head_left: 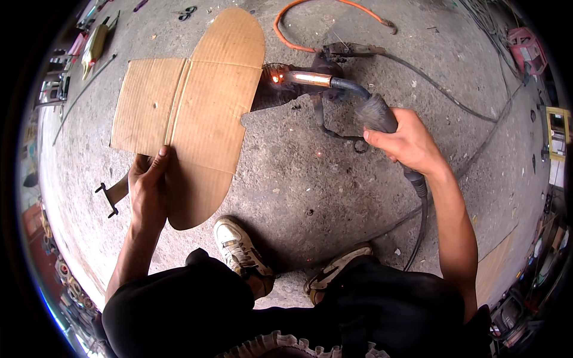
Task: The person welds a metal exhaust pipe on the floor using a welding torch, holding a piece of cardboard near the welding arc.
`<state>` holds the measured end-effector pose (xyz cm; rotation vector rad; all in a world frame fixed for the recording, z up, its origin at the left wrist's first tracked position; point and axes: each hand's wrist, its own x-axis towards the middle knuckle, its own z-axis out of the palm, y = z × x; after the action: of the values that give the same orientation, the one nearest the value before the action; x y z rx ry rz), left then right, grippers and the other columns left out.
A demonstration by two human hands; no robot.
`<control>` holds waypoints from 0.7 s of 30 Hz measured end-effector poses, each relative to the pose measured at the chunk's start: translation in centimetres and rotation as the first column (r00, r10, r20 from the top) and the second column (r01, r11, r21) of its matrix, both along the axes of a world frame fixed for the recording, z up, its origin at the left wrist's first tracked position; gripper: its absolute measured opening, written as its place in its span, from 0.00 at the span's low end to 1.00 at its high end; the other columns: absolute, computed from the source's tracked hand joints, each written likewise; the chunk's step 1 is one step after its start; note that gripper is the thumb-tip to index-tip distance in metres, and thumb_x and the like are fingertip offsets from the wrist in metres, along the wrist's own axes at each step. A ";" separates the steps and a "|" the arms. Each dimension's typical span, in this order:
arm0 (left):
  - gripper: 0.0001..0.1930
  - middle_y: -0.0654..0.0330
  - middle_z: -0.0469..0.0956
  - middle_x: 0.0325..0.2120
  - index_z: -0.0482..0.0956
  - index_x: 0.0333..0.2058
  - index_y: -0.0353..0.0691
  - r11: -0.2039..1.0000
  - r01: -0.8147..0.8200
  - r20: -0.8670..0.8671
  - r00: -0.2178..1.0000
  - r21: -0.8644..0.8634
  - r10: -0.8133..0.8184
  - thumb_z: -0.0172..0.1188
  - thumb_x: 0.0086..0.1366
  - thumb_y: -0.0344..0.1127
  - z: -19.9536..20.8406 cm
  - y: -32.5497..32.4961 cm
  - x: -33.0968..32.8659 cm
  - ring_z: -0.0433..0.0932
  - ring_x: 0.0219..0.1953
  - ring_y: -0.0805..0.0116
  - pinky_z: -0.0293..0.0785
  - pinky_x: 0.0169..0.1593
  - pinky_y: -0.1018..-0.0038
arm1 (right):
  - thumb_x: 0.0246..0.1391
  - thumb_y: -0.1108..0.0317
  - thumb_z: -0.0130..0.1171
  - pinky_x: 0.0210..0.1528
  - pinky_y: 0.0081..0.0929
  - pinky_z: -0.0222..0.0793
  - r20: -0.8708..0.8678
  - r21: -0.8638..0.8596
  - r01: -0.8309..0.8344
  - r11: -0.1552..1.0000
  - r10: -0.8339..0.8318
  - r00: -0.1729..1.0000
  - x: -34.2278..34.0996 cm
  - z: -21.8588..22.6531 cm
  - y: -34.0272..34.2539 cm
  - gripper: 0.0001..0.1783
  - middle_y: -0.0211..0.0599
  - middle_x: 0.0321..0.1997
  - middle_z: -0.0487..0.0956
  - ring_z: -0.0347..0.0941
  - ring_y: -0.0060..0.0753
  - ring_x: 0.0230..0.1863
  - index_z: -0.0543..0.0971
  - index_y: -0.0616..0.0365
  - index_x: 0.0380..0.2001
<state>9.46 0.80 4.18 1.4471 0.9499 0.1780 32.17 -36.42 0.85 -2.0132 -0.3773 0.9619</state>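
Observation:
My left hand (148, 194) grips the lower edge of a folded brown cardboard sheet (209, 113), thumb on top. The sheet stands over part of a dark metal workpiece (274, 101) and hides its middle. Left of that hand a metal bar with a crosspiece (113, 197) sticks out; whether it belongs to the workpiece is hidden. My right hand (409, 143) is closed round the handle of a welding torch (377, 113). The torch's copper nozzle points left at the workpiece, where a small orange spot glows beside the cardboard's right edge.
A clamp (352, 49) with a dark cable lies behind the workpiece, near an orange cable (286, 36). Scissors (187, 13) lie on the concrete floor at the far left. My shoes (239, 244) are close in front. A pink object (527, 51) and cables are at far right.

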 end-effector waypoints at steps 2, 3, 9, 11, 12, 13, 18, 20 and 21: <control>0.16 0.60 0.80 0.38 0.75 0.47 0.32 1.000 -0.007 -0.008 1.000 0.018 0.007 0.63 0.70 0.38 0.0 0.1 -0.1 0.75 0.39 0.76 0.70 0.46 0.77 | 0.51 0.63 0.66 0.26 0.28 0.61 -0.008 -0.003 0.003 1.000 -0.003 1.000 -0.1 0.1 0.1 0.14 0.22 0.20 0.70 0.64 0.17 0.24 0.74 0.61 0.24; 0.16 0.60 0.79 0.38 0.75 0.47 0.32 1.000 0.001 -0.018 1.000 0.025 -0.001 0.63 0.70 0.38 -0.1 0.6 -0.4 0.75 0.39 0.76 0.70 0.46 0.77 | 0.51 0.63 0.66 0.26 0.28 0.61 -0.012 -0.004 0.004 1.000 -0.004 1.000 -0.2 0.2 0.2 0.14 0.22 0.20 0.70 0.64 0.17 0.24 0.74 0.61 0.24; 0.13 0.63 0.78 0.34 0.75 0.43 0.34 0.996 0.026 -0.058 0.998 0.088 -0.021 0.63 0.71 0.39 -0.3 1.6 -1.0 0.73 0.35 0.78 0.68 0.41 0.79 | 0.51 0.62 0.67 0.26 0.27 0.61 -0.021 -0.005 0.030 1.000 -0.030 0.999 -0.1 0.5 -0.1 0.14 0.22 0.19 0.71 0.65 0.17 0.23 0.76 0.61 0.25; 0.12 0.65 0.77 0.31 0.75 0.41 0.36 0.997 0.017 -0.049 0.999 0.080 -0.013 0.63 0.71 0.39 -0.3 1.7 -1.1 0.72 0.33 0.79 0.67 0.39 0.80 | 0.51 0.62 0.67 0.25 0.27 0.61 -0.008 -0.007 0.025 1.000 -0.025 1.000 0.0 0.3 -0.4 0.13 0.23 0.19 0.72 0.66 0.17 0.22 0.76 0.61 0.25; 0.12 0.66 0.76 0.30 0.75 0.40 0.37 0.999 -0.015 -0.026 1.000 0.046 0.016 0.63 0.71 0.39 -0.1 1.1 -0.7 0.71 0.32 0.80 0.66 0.38 0.80 | 0.51 0.62 0.67 0.24 0.27 0.61 -0.002 -0.008 0.022 1.000 -0.022 1.000 0.1 0.2 -0.6 0.13 0.23 0.19 0.72 0.66 0.18 0.21 0.77 0.60 0.25; 0.11 0.67 0.75 0.29 0.75 0.39 0.37 0.999 -0.046 -0.005 0.999 0.011 0.046 0.63 0.71 0.39 0.2 0.5 -0.4 0.70 0.31 0.80 0.65 0.36 0.81 | 0.51 0.62 0.67 0.23 0.27 0.61 -0.014 -0.017 0.026 1.000 -0.027 1.000 0.1 0.3 -0.6 0.13 0.23 0.19 0.72 0.66 0.18 0.21 0.77 0.60 0.25; 0.11 0.67 0.75 0.29 0.75 0.39 0.38 0.998 -0.068 -0.009 0.998 0.009 0.068 0.63 0.71 0.39 0.0 0.9 -0.3 0.70 0.31 0.81 0.65 0.37 0.81 | 0.52 0.63 0.68 0.21 0.26 0.60 -0.068 0.042 0.065 0.997 -0.062 0.996 0.1 0.5 -1.3 0.13 0.24 0.19 0.72 0.66 0.17 0.19 0.77 0.60 0.25; 0.09 0.65 0.77 0.33 0.75 0.40 0.37 0.999 -0.034 -0.009 0.999 -0.012 0.034 0.61 0.72 0.37 -0.2 2.0 -1.1 0.72 0.34 0.80 0.67 0.39 0.81 | 0.52 0.63 0.68 0.23 0.26 0.61 -0.056 0.034 0.045 0.998 -0.043 0.997 0.2 0.7 -1.2 0.13 0.23 0.19 0.72 0.67 0.17 0.21 0.77 0.61 0.26; 0.08 0.63 0.78 0.35 0.75 0.41 0.36 0.999 -0.026 -0.002 1.000 -0.026 0.026 0.59 0.73 0.35 -0.2 2.2 -1.2 0.74 0.36 0.79 0.69 0.41 0.81 | 0.52 0.64 0.68 0.24 0.27 0.62 -0.050 0.028 0.036 0.999 -0.034 0.998 0.2 0.8 -1.1 0.13 0.23 0.19 0.73 0.67 0.18 0.21 0.77 0.61 0.26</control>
<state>8.22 3.02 3.96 1.4112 0.9694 0.1830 32.37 -37.56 1.63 -1.9597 -0.3259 0.9777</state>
